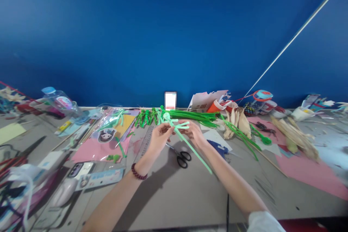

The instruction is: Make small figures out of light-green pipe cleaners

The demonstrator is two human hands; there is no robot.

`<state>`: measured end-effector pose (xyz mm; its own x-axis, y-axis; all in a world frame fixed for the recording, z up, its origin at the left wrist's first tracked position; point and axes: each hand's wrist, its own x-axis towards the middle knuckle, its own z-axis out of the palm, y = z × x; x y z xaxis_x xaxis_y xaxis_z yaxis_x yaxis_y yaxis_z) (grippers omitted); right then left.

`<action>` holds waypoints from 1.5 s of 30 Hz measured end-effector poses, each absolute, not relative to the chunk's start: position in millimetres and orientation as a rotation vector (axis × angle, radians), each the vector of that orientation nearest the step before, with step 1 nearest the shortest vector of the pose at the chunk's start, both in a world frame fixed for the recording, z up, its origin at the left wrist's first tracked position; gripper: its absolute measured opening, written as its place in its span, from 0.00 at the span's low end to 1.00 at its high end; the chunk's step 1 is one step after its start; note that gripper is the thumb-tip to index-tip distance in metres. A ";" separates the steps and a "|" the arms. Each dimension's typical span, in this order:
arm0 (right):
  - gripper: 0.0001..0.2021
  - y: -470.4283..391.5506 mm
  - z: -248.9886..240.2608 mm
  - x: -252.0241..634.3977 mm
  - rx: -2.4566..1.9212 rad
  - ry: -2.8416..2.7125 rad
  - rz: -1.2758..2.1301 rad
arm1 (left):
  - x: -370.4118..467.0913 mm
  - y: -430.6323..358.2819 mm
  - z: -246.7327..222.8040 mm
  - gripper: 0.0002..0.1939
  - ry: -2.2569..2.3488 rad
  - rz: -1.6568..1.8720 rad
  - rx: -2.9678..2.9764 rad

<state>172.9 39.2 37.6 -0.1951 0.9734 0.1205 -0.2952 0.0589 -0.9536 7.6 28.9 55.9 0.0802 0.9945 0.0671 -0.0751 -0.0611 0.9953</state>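
Observation:
Above the middle of the table, both hands hold a small pale-green pipe-cleaner figure with a round coiled head. One long stem slants from it down to the right. My left hand pinches the figure from the left, just under the head; a dark bead bracelet circles that wrist. From the other side, my right hand has its fingers closed around the short side strands, its fingertips partly hidden. Black-handled scissors lie beneath the hands. Behind them are several bright green pipe-cleaner figures and a bundle of green pipe cleaners.
A blue glue gun lies right of the scissors, a ruler to the left. A lit screen leans on the blue wall. Pink paper, a bottle and a phone crowd the left; dried husks the right.

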 end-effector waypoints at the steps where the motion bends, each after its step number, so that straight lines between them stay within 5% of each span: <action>1: 0.17 38.3 42.2 175.4 -0.815 -1.218 1.408 | 7.7 29.3 54.9 0.14 1.073 1.229 1.261; 8: 0.28 29.3 54.7 179.5 -0.961 -1.491 1.154 | 11.1 31.7 47.6 0.13 1.109 1.330 1.281; 11: 0.24 25.7 52.9 175.7 -1.110 -1.643 0.858 | 13.4 30.9 47.7 0.13 1.073 1.315 1.247; 18: 0.14 27.2 50.0 173.2 -1.219 -1.516 1.083 | 13.3 29.0 48.8 0.15 0.987 1.206 1.174; 26: 0.08 24.2 50.5 172.8 -1.161 -1.673 0.710 | 14.8 26.1 54.1 0.14 0.954 1.130 1.193; 45: 0.12 26.1 50.4 176.1 -1.017 -1.883 0.499 | 15.1 27.2 48.5 0.16 0.982 1.146 1.125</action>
